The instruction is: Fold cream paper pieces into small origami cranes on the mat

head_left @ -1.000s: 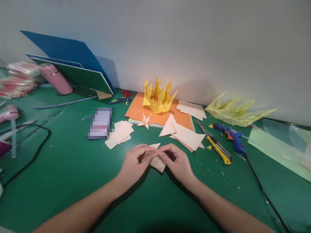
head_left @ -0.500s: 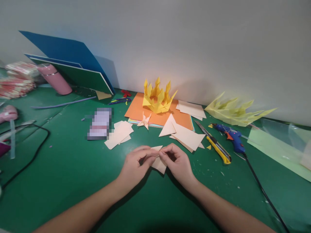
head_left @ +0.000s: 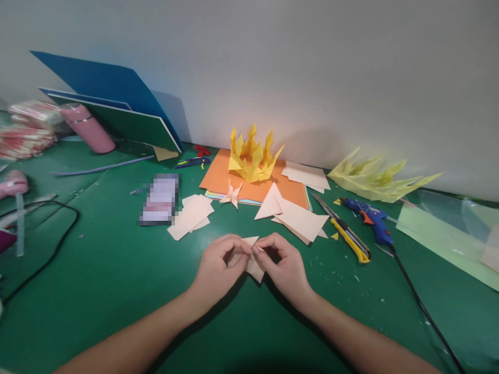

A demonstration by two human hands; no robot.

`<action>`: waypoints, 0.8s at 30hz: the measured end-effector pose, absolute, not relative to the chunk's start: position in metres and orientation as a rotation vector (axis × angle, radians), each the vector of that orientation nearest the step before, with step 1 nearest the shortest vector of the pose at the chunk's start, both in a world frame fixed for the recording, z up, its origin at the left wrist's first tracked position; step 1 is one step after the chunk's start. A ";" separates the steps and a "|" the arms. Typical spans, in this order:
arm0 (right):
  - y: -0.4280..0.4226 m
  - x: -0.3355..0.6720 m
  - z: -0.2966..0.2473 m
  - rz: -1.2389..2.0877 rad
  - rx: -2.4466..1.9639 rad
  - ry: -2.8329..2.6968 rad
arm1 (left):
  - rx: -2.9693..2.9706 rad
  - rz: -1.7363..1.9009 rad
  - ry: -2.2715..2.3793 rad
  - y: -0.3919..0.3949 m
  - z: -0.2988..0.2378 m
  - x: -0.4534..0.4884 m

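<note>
Between my two hands is a small pale peach piece of paper (head_left: 256, 269), partly folded, with one corner pointing up and another down. My left hand (head_left: 224, 264) pinches it from the left, thumb against fingers. From the other side my right hand (head_left: 284, 262) grips its edge, fingertips almost meeting the left ones. The fingers hide much of the folds. Just beyond lie a folded peach triangle (head_left: 268, 201) and peach paper sheets (head_left: 302, 219). A small folded peach paper figure (head_left: 232, 194) rests by the orange paper stack (head_left: 214, 174).
A yellow paper crown (head_left: 253, 161) stands on the stack. To the right lie a utility knife (head_left: 349, 238), blade out, a blue glue gun (head_left: 370, 221) with a cord, and a pale yellow paper crown (head_left: 378, 182). Leftward are a phone (head_left: 159, 200), more peach sheets (head_left: 192, 215) and a pink bottle (head_left: 89, 127).
Both hands have shifted very slightly with the paper, and the fingertips have moved a little along its upper edge. Everything else stays where it was.
</note>
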State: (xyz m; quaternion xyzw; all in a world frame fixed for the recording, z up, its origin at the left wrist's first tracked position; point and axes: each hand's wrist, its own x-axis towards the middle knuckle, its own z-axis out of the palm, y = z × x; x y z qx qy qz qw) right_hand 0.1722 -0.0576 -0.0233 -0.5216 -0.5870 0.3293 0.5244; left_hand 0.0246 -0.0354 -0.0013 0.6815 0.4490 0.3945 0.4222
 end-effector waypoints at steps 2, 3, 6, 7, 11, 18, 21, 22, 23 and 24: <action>-0.058 0.171 -0.023 0.787 -1.256 -1.423 | 1.599 0.969 1.143 -0.036 -0.001 0.026; -0.058 0.170 -0.023 0.794 -1.252 -1.431 | 1.522 0.965 1.157 -0.036 -0.001 0.027; -0.058 0.167 -0.023 0.835 -1.210 -1.408 | 1.273 0.974 1.180 -0.036 -0.001 0.029; -0.058 0.166 -0.023 0.851 -1.194 -1.389 | 1.212 0.981 1.170 -0.036 -0.001 0.029; -0.057 0.164 -0.026 0.917 -1.158 -1.332 | 1.118 0.988 1.105 -0.037 -0.001 0.031; -0.060 0.165 -0.026 0.893 -1.179 -1.326 | 1.147 0.937 1.093 -0.038 0.000 0.033; -0.060 0.166 -0.025 0.882 -1.195 -1.329 | 1.188 0.913 1.104 -0.037 -0.003 0.032; -0.060 0.166 -0.025 0.893 -1.195 -1.332 | 1.198 0.903 1.108 -0.037 -0.003 0.032; -0.060 0.167 -0.025 0.904 -1.195 -1.337 | 1.209 0.894 1.112 -0.036 -0.004 0.031; -0.059 0.167 -0.025 0.913 -1.193 -1.342 | 1.224 0.885 1.117 -0.036 -0.004 0.030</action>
